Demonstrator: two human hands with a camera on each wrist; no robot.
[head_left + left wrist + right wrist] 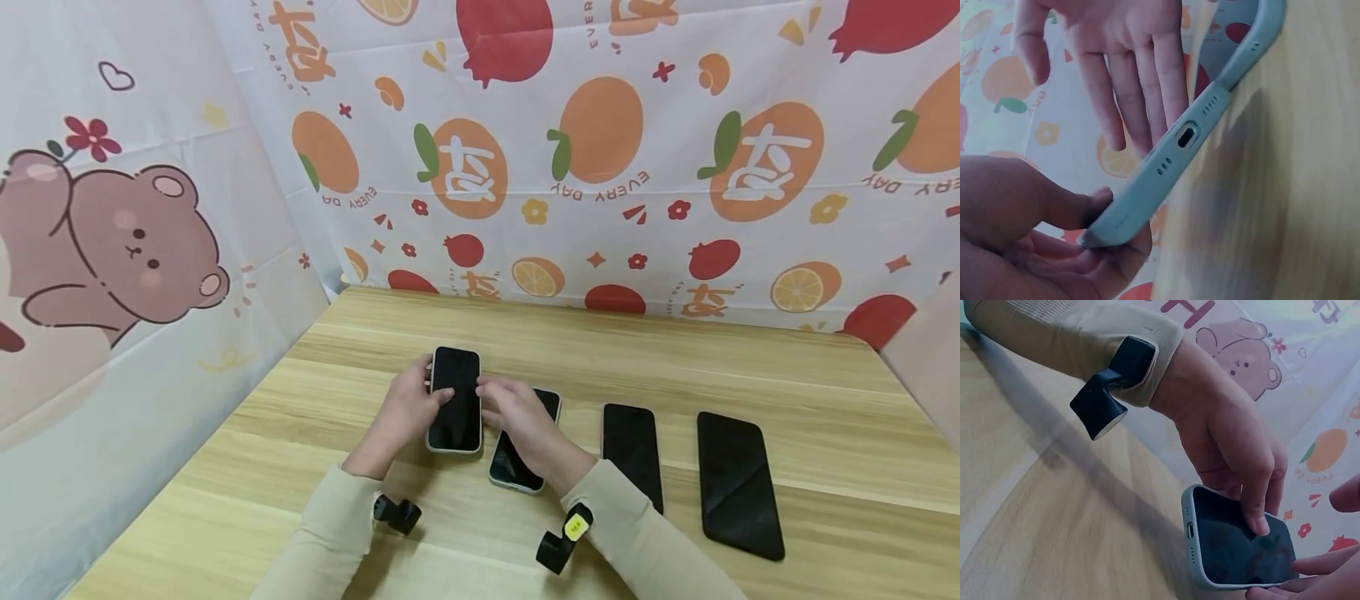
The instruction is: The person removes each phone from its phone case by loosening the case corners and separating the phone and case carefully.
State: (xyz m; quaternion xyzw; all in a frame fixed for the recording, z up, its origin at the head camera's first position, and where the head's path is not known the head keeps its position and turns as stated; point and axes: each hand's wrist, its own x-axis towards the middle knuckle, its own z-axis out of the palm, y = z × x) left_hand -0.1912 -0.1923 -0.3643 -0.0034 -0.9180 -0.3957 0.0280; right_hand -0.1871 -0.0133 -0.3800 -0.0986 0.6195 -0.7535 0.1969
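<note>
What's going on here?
A person's left hand grips a pale-cased phone, its thumb over the dark screen. The right hand is at that phone's right edge, fingers extended. Three more lie in a row to the right on the wooden table: a second phone partly hidden behind the right hand, a third phone partly covered by the right sleeve, and a black phone at the far right.
</note>
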